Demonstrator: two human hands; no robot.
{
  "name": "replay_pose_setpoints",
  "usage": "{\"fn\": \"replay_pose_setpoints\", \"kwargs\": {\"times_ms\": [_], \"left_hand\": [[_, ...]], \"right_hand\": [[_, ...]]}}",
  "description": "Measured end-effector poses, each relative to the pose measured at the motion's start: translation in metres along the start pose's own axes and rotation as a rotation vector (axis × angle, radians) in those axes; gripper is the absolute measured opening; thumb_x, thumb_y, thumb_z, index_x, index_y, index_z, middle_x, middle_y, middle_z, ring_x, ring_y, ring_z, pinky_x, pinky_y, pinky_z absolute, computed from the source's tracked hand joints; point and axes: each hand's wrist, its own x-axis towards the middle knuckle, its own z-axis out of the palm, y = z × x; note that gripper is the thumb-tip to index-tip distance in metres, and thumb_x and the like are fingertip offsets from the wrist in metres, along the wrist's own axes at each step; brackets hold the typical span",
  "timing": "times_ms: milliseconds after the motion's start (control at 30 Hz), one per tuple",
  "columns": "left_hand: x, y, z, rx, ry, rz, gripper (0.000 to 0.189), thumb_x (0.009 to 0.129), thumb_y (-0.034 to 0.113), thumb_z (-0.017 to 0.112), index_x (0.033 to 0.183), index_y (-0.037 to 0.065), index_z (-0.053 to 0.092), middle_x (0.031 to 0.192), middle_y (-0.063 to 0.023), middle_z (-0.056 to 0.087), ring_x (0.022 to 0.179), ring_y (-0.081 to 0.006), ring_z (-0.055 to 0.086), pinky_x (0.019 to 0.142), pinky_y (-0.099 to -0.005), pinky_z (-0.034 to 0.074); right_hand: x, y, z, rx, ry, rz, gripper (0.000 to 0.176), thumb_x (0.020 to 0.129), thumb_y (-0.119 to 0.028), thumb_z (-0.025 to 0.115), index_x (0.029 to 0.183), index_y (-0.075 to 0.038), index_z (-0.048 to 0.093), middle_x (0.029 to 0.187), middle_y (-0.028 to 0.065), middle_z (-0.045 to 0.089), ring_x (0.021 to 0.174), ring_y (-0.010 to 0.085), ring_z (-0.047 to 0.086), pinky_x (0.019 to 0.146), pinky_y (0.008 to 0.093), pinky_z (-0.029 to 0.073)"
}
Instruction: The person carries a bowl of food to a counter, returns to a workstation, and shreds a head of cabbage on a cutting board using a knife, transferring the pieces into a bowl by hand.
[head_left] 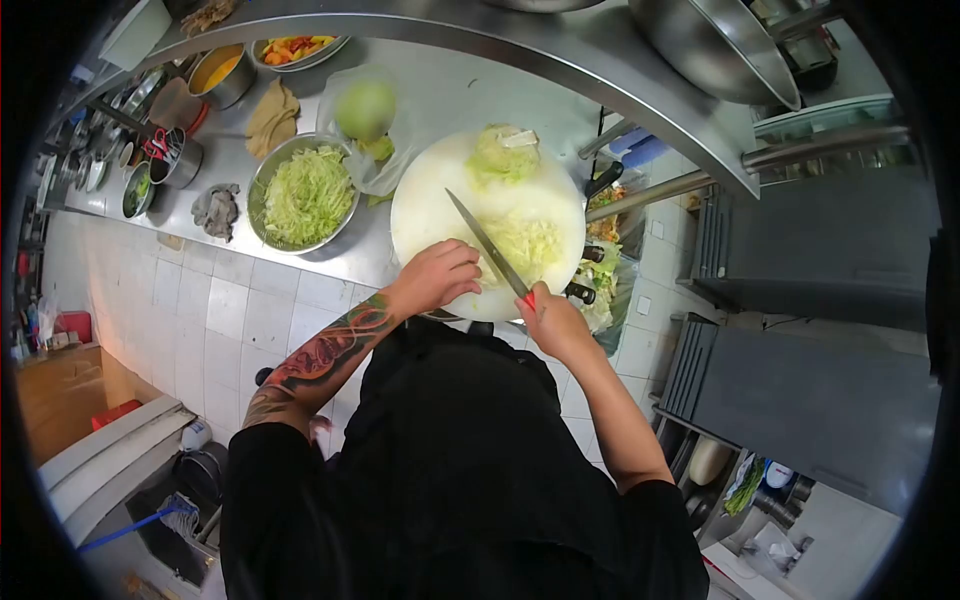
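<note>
A round white cutting board (425,200) lies in front of me on the steel counter. My right hand (556,320) grips the red handle of a long kitchen knife (484,240), its blade slanting up and left across the board. Left of the blade, my left hand (438,277) rests at the board's near edge with its fingers bent together over a pale bit of cabbage, mostly hidden beneath them. Shredded cabbage (530,248) is heaped right of the blade. Toward the back of the board sits a cut cabbage piece (497,158).
Left of the board stand a steel bowl (258,225) of shredded cabbage, a plastic bag (385,178) with a round green cabbage (365,110), and a grey cloth (215,211). A steel shelf (560,62) runs overhead. Knife handles and a bin of scraps (603,285) are at the right.
</note>
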Motion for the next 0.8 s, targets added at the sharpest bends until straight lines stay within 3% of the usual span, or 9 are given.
{"fn": "replay_pose_setpoints", "kwargs": {"times_ms": [200, 300, 500, 633, 733, 800], "left_hand": [[0.001, -0.004, 0.007, 0.016, 0.014, -0.011, 0.028, 0.082, 0.022, 0.086, 0.102, 0.009, 0.071, 0.113, -0.0057, 0.068, 0.106, -0.0283, 0.066, 0.091, -0.0398, 0.056], [-0.001, 0.001, 0.003, -0.015, -0.008, -0.024, 0.026, 0.084, 0.019, 0.084, 0.103, 0.008, 0.072, 0.113, -0.0063, 0.068, 0.106, -0.0289, 0.066, 0.092, -0.04, 0.056], [0.002, -0.003, -0.001, -0.047, -0.016, 0.017, 0.022, 0.086, 0.012, 0.08, 0.106, 0.006, 0.073, 0.114, -0.0093, 0.068, 0.107, -0.0324, 0.065, 0.093, -0.0421, 0.055], [-0.002, -0.005, 0.005, -0.043, -0.022, 0.014, 0.021, 0.085, 0.011, 0.08, 0.104, 0.006, 0.073, 0.114, -0.0097, 0.068, 0.106, -0.0322, 0.065, 0.092, -0.042, 0.055], [-0.002, -0.008, 0.004, -0.044, -0.042, 0.023, 0.018, 0.085, 0.009, 0.08, 0.101, 0.005, 0.073, 0.113, -0.0088, 0.068, 0.105, -0.0314, 0.065, 0.091, -0.0413, 0.056], [-0.002, -0.007, 0.005, -0.045, -0.026, 0.016, 0.017, 0.085, 0.009, 0.08, 0.099, 0.006, 0.072, 0.112, -0.0082, 0.069, 0.104, -0.031, 0.065, 0.091, -0.041, 0.056]], "right_hand": [[-0.044, -0.014, -0.021, -0.067, -0.027, 0.039, 0.033, 0.108, -0.033, 0.06, 0.109, 0.0, 0.053, 0.082, 0.0258, 0.074, 0.079, 0.0483, 0.073, 0.071, 0.0595, 0.056], [-0.001, -0.002, 0.029, -0.048, -0.007, 0.016, 0.033, 0.109, -0.034, 0.059, 0.11, -0.001, 0.053, 0.083, 0.0257, 0.074, 0.08, 0.0472, 0.074, 0.071, 0.0594, 0.056], [-0.031, -0.018, -0.019, -0.083, -0.096, 0.081, 0.034, 0.109, -0.035, 0.058, 0.111, -0.002, 0.055, 0.086, 0.025, 0.076, 0.083, 0.0472, 0.075, 0.073, 0.0588, 0.057], [0.006, 0.002, 0.034, 0.001, 0.013, 0.015, 0.034, 0.109, -0.036, 0.058, 0.11, -0.002, 0.055, 0.086, 0.0246, 0.076, 0.085, 0.0468, 0.075, 0.074, 0.058, 0.058], [-0.018, -0.02, -0.011, -0.037, -0.044, 0.053, 0.034, 0.109, -0.035, 0.058, 0.11, -0.001, 0.055, 0.087, 0.0246, 0.076, 0.085, 0.0466, 0.075, 0.075, 0.0577, 0.058], [-0.024, -0.016, -0.002, -0.052, -0.07, 0.076, 0.033, 0.109, -0.034, 0.058, 0.11, -0.001, 0.055, 0.087, 0.0246, 0.075, 0.085, 0.0468, 0.075, 0.074, 0.0581, 0.058]]}}
